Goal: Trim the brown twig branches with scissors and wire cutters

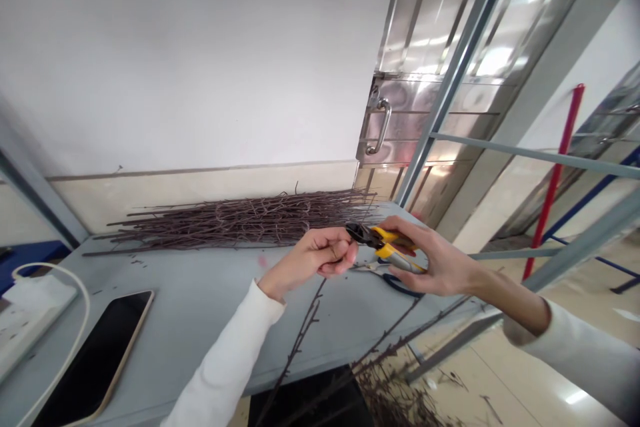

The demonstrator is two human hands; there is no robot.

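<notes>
In the head view, my left hand [325, 252] is closed on a thin dark twig [303, 328], which hangs down past the table's front edge. My right hand [435, 257] is wrapped round the yellow and grey handles of pliers [387, 243]. Their dark jaws lie against my left fingertips, and whether they touch the twig is too small to tell. Behind my hands a long bundle of dark twigs [250, 217] lies along the back of the grey table [200, 307]. Scissors [400, 282] with dark handles lie under my right hand, partly hidden.
A black phone [95, 360], a white cable [86, 307] and a power strip [25, 327] occupy the table's left side. More twigs [395, 343] cross the front right edge, above cut branches [395, 397] on the floor. A metal frame post [453, 87] rises at the right.
</notes>
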